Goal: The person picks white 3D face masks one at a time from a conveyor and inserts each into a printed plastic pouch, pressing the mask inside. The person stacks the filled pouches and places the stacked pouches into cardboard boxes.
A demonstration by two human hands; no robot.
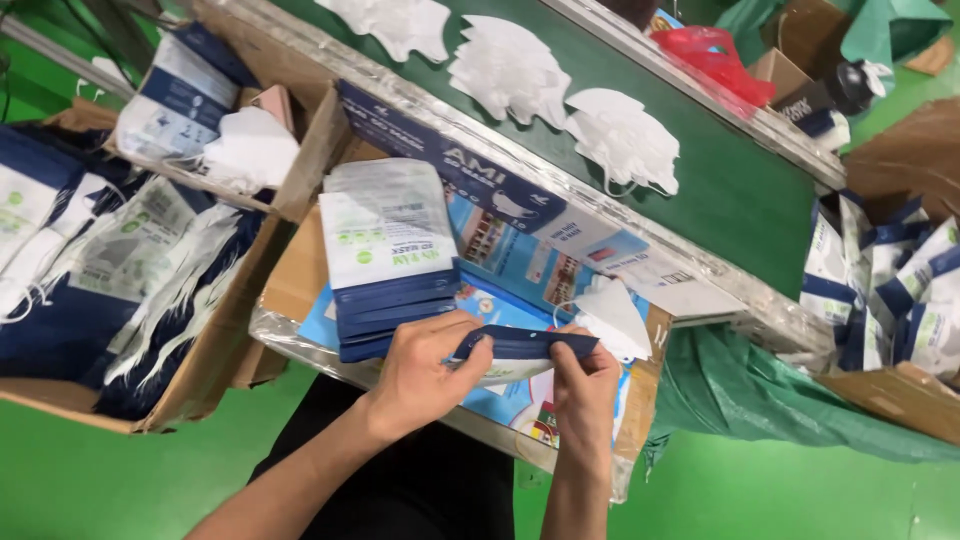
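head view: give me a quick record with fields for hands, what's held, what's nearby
left hand: grips the left end of the flat navy-and-white plastic pouch
right hand: pinches the pouch's right end
at pouch mouth: folded white face mask, right end
beside: stack of sealed navy-and-white pouches
surface: printed blue cardboard tray
behind: green conveyor belt carrying white masks

I see a bright green floor (90,480) along the bottom of my view. A green belt (720,180) with metal side rails runs slantwise across the top. A cardboard worktop (300,270) sits against its near rail. A cardboard box (215,370) stands at the worktop's left edge; green plastic sheeting (760,400) hangs off its right corner. The light is even.
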